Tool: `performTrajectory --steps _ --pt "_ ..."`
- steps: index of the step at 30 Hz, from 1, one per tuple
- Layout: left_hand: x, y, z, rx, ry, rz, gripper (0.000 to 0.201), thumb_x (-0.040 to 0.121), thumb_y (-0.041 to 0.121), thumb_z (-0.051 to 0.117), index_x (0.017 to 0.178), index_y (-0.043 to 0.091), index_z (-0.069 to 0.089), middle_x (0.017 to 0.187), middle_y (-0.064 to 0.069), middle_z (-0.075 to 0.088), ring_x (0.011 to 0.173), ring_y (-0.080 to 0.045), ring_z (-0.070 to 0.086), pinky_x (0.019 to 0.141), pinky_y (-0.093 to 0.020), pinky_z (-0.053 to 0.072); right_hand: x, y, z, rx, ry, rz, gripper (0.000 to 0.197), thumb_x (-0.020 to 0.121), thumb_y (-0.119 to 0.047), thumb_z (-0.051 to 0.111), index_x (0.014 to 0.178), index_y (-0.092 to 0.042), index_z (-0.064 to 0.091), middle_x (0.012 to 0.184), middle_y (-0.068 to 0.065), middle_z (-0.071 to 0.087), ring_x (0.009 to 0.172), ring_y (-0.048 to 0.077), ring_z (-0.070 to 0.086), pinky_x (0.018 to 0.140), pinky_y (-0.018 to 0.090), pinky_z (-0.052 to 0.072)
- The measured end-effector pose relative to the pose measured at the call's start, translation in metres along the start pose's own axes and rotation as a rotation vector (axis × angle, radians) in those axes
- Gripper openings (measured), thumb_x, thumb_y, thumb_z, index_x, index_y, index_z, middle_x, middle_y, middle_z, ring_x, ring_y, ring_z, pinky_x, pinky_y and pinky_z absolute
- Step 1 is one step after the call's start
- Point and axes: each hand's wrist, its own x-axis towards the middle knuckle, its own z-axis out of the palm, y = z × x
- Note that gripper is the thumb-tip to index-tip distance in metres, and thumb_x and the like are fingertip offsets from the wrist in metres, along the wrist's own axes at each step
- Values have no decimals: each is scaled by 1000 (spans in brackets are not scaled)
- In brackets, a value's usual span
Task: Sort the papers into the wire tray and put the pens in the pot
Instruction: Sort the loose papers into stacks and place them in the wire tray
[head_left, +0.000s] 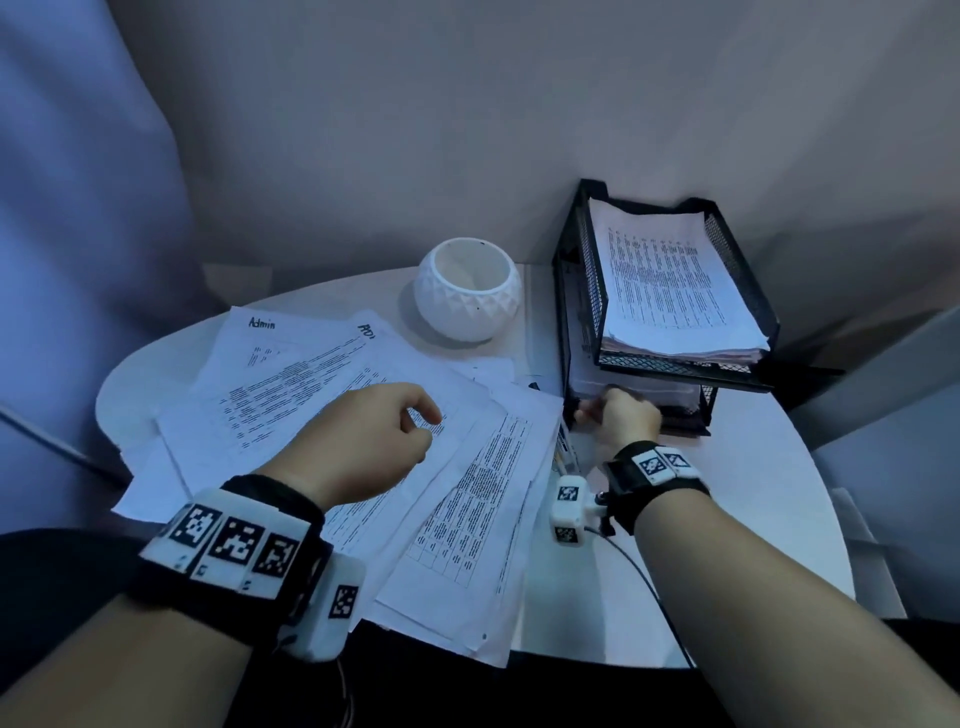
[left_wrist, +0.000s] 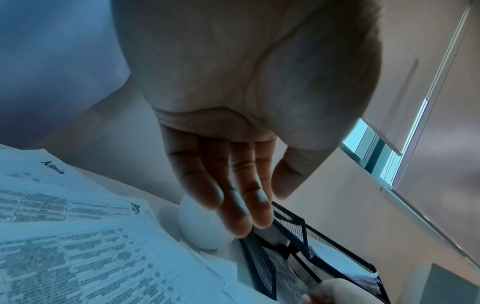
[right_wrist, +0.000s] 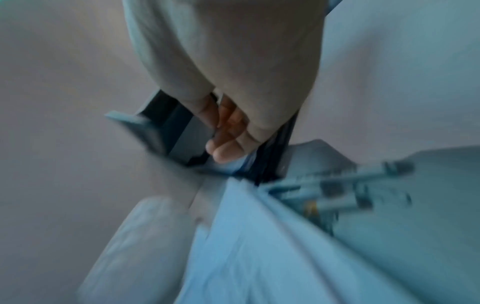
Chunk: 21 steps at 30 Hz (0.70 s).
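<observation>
Several printed papers (head_left: 363, 395) lie fanned over the white round table (head_left: 753, 493), one headed "Admin". My left hand (head_left: 400, 431) hovers over them, fingers relaxed (left_wrist: 233, 195), holding nothing. The black two-tier wire tray (head_left: 576, 270) stands at the right with a paper stack (head_left: 670, 280) in its top tier. My right hand (head_left: 618, 415) is at the front of the lower tier, fingers (right_wrist: 226, 142) together against the tray's edge (right_wrist: 166, 133); this view is blurred. The white faceted pot (head_left: 467, 288) looks empty. Pens (head_left: 566, 452) peek from under the papers' right edge.
The wall runs close behind the pot and tray. Several papers overhang the table's near edge. A thin cable (head_left: 639, 566) trails from my right wrist over the bare table at the right. A window with a blind (left_wrist: 376, 144) shows in the left wrist view.
</observation>
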Motion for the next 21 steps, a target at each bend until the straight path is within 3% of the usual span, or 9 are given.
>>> performTrajectory --steps 4,6,8,9,11,13,16,19,21 --pt "-4 -2 -16 -16 50 9 19 90 26 59 102 39 67 81 15 74 79 -8 70 70 -30 53 -46 31 39 -220 -378 -12 4 93 2 61 91 -2 62 76 13 59 60 22 61 55 33 56" --pt "-8 -3 -24 -41 78 16 19 90 25 59 102 38 68 80 15 74 78 -7 71 72 -31 55 -61 50 54 -369 -469 20 14 90 -1 67 103 -3 63 81 15 59 60 22 59 59 34 57" --pt "-13 -3 -33 -47 110 32 20 91 26 59 104 37 68 81 15 74 78 -7 71 75 -32 57 -71 64 65 -527 -425 34 34 88 -4 69 120 -7 58 79 15 60 62 25 59 64 37 60" --pt "-16 -4 -37 -42 123 40 20 91 27 58 105 37 68 83 14 74 80 -8 71 78 -33 57 -76 68 70 -569 -392 37 37 86 -3 68 120 -9 55 74 13 57 57 25 56 61 37 58" --pt "-21 -6 -47 -30 144 53 20 91 29 58 107 39 67 86 15 73 82 -8 70 80 -35 58 -85 75 80 -605 -342 41 27 80 0 60 104 -10 52 63 8 44 45 21 44 57 36 48" --pt "-26 -10 -56 -23 168 61 20 92 31 58 107 40 66 86 15 73 82 -7 69 80 -35 58 -94 82 90 -692 -295 46 23 77 -5 59 99 -9 50 64 9 49 38 23 51 54 39 50" --pt "-31 -15 -70 -22 206 69 20 92 31 58 107 39 67 84 15 73 81 -6 69 80 -34 58 -107 90 102 -813 -269 48 50 81 -15 64 126 -12 43 91 18 68 45 32 69 49 45 59" --pt "-34 -19 -79 -32 236 77 23 91 29 57 109 38 68 85 14 73 82 -8 70 81 -35 58 -116 102 108 -857 -246 65 72 79 -23 76 137 -10 34 89 20 72 43 29 64 45 38 55" --pt "-34 -19 -82 -37 241 81 23 91 28 57 109 37 68 85 14 73 81 -7 70 83 -36 58 -123 112 111 -989 -243 -12 93 71 -40 84 140 -15 26 91 16 71 57 30 69 52 40 60"
